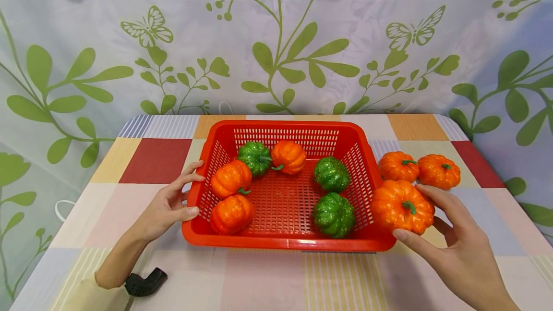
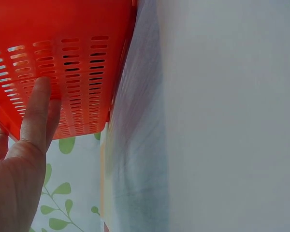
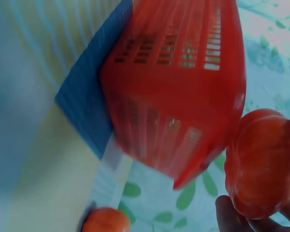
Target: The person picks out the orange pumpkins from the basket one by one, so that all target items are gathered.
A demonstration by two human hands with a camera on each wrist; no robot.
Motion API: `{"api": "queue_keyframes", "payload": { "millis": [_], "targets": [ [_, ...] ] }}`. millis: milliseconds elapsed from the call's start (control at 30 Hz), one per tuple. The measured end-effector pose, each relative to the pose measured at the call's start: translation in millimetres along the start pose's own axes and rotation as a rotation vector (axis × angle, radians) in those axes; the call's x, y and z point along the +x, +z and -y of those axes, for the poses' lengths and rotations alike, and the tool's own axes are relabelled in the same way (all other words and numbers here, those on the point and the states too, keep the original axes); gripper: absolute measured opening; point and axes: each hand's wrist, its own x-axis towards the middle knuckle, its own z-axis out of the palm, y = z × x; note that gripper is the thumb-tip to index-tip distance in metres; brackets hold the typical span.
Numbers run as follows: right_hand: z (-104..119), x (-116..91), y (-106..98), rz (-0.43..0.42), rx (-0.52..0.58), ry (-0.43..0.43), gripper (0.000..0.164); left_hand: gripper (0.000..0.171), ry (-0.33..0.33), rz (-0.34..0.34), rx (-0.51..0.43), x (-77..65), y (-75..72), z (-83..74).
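Note:
My right hand [image 1: 460, 244] holds an orange toy pumpkin [image 1: 402, 208] with a green stem, thumb at its near side and fingers at its far right. The pumpkin overlaps the right rim of a red plastic basket [image 1: 302, 243] in the head view; the right wrist view has this pumpkin [image 3: 263, 162] beside the basket's corner. At the opposite end, my left hand [image 1: 166, 208] grips the basket's left rim, and some fingers [image 2: 36, 113] lie against the slotted outer wall. Inside are three orange pumpkins [image 1: 231, 179] and three green ones [image 1: 331, 174].
Two more orange pumpkins [image 1: 439, 172] sit on the table to the right of the basket. A patchwork-patterned cloth [image 1: 263, 282] covers the table. Near my left forearm lies a small black curved object [image 1: 146, 282]. Behind the table hangs a leaf-printed curtain [image 1: 190, 37].

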Motion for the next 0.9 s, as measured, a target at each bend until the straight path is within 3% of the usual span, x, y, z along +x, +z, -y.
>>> {"api": "queue_keyframes", "payload": {
  "millis": [367,900],
  "targets": [
    [-33.9,11.9,-24.0,-0.107,-0.029,0.048,0.078,0.052,0.002,-0.005,0.001,-0.7,-0.3,-0.1],
    [-88.4,12.9,-30.8,0.016,-0.125,0.219,0.073,0.052,-0.002,-0.007,0.007,-1.0,0.1,0.7]
  ]
}}
